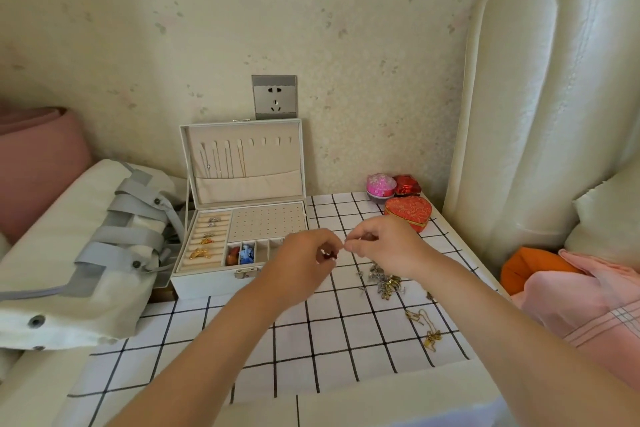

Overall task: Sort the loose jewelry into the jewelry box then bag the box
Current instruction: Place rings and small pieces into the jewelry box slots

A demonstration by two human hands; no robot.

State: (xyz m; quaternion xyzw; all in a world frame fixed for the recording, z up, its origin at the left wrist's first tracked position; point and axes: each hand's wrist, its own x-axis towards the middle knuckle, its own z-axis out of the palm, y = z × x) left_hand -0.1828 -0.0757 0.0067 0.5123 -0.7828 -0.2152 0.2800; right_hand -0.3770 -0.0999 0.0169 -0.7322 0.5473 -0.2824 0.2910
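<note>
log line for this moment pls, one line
phase: sorting | left hand: pinching small red piece | right hand: pinching at same piece | jewelry box: open | loose jewelry: on table | bagging: not started

Left hand (304,262) covers the jewelry box (207,282) front right corner and last small compartments. Tiny dark red item (329,256) at its fingertips: too small to identify (bead? stud?). Silver jewelry heap (382,281) partly under right hand (384,246).

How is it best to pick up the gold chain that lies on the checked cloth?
Pinch the gold chain from straight above at its thicker pendant end nearest the person. It lies flat and loose on the cloth, apart from the jewelry pile, so fingertips can likely close there.
</note>
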